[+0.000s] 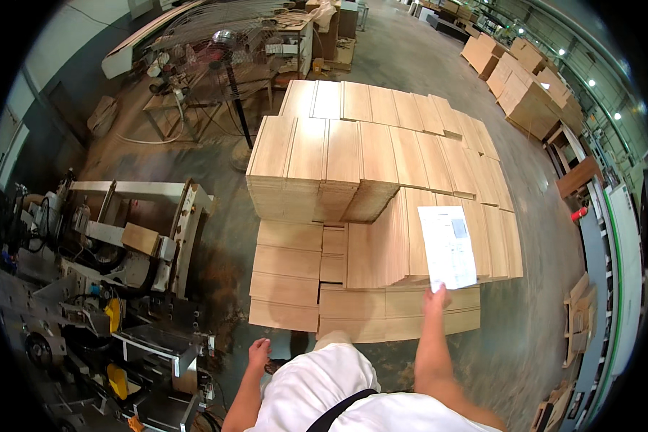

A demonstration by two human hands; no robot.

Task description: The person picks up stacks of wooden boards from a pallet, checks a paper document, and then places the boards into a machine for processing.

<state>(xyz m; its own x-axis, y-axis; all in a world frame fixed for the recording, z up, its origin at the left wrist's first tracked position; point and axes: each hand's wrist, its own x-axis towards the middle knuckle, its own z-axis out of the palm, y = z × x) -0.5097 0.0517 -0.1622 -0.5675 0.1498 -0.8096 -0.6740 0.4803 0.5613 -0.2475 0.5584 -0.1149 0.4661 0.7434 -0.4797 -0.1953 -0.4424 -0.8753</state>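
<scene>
My right hand (435, 294) pinches the lower edge of a white printed sheet of paper (446, 252). The sheet is over the near right part of a big stack of pale wooden panels (381, 155); I cannot tell whether it touches them. My left hand (259, 353) hangs low beside my body with its fingers curled, and nothing shows in it. The panels stand in tall rows at the back and right. At the front left, lower layers of panels (286, 284) lie close to my legs.
A metal machine (133, 230) with white beams and yellow parts stands on the left. Behind the stack are a large wire-caged fan (227, 65) on a black pole and a cluttered workbench (288, 50). More wooden stacks (529, 93) and a long grey-green conveyor (615, 288) line the right.
</scene>
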